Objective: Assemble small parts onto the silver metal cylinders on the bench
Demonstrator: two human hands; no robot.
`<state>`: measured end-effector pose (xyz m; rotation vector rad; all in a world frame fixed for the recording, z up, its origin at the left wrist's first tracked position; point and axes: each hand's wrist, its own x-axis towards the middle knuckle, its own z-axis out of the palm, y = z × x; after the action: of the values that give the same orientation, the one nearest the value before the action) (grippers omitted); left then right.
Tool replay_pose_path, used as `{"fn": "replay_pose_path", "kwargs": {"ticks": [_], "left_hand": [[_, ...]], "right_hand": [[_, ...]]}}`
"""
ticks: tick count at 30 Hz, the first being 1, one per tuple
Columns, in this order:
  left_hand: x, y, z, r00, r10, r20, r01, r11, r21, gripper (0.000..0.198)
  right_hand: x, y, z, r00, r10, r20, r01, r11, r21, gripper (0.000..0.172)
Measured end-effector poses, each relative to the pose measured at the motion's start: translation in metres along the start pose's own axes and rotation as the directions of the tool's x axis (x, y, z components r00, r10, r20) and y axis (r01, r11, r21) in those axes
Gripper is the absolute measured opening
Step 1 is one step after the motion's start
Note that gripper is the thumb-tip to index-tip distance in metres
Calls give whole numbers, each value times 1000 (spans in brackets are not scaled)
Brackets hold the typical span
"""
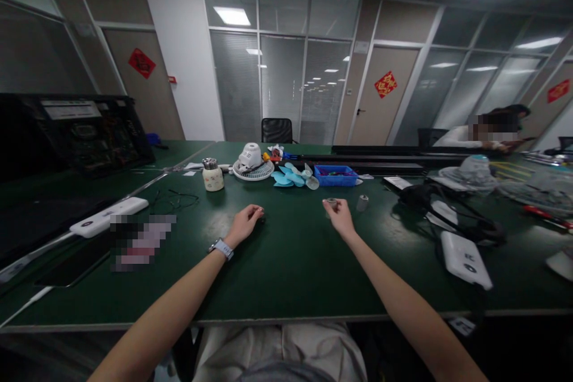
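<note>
My left hand (245,222), with a watch on its wrist, rests on the green table (286,268) with its fingers curled over a small dark part that I cannot make out. My right hand (339,215) is lifted slightly and pinches a small grey cylindrical part (331,202) between fingers and thumb. A second small grey cylinder (362,203) stands on the table just to the right of that hand. Farther back lie a white fan housing (251,162), light blue fan blades (290,176) and a blue tray (335,175) of small parts.
A cream bottle (213,175) stands at the back left. White power strips lie at left (108,216) and right (465,259), beside a tangle of black cables (447,212). A dark open machine (89,131) stands far left. Another person (487,130) sits at the far right.
</note>
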<state>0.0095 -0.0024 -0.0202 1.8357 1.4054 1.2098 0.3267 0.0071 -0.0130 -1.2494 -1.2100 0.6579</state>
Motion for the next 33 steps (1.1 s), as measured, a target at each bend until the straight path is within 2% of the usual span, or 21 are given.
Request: {"fn": "replay_pose_path", "kwargs": {"ticks": [2,5,7,9,13,16,18,20,21,22,23,24,25,26,27,28,30,33], "left_hand": [[0,0,0,1000,-5,-3,5,1000,-7,37],[1,1,1,1000,-17,-9,17,1000,-6,36],[1,3,1,999,-27,-25,27,1000,-2,34],[1,4,1,998,-33,-47,34,999,10,31],[1,4,-1,996,-42,-76,47,997,66,30],[2,2,-2,995,-48,-83,54,996,71,31],[3,-1,-3,994,-37,-101,44,997,63,26],[3,-2,-5,990,-42,-137,55,994,90,21],[3,-2,-6,986,-49,-159,68,991,117,19],[3,-2,-7,982,-58,-180,85,985,149,17],[3,-2,-8,978,-66,-197,103,978,179,16],[2,-1,-8,975,-73,-209,116,972,205,16],[2,0,-9,974,-80,-214,128,966,223,15],[1,1,-10,973,-86,-213,137,961,238,15],[1,2,-10,973,-94,-210,146,957,250,15],[0,2,-10,973,-96,-208,150,954,258,15],[0,2,-10,974,-92,-206,147,952,270,15],[-1,1,-10,976,-85,-200,141,949,283,15]], "right_hand": [[9,13,-32,988,-56,-144,34,988,-150,46],[20,28,-77,964,-72,-257,-16,945,-326,41],[26,34,-98,938,-46,-345,-95,919,-382,38],[31,39,-108,903,-7,-429,-178,904,-390,35],[37,44,-110,884,63,-463,-249,903,-351,31],[31,38,-105,854,54,-517,-259,906,-335,41],[21,24,-98,787,-93,-610,-220,881,-418,53],[5,5,-84,707,-326,-627,-122,818,-562,60],[-3,-4,-73,703,-422,-573,-42,779,-626,57],[-11,-13,-59,740,-479,-472,60,746,-663,50],[-19,-21,-42,805,-492,-331,172,729,-663,43],[-27,-26,-23,878,-456,-144,279,733,-620,37],[-34,-30,-2,924,-377,71,352,761,-544,34],[-39,-33,20,923,-277,268,376,801,-467,35],[-44,-35,42,889,-186,418,369,832,-415,36],[-48,-36,63,848,-124,515,361,847,-390,38],[-51,-38,100,801,-55,596,357,843,-403,43],[-52,-41,138,813,-34,582,376,792,-480,43]]}}
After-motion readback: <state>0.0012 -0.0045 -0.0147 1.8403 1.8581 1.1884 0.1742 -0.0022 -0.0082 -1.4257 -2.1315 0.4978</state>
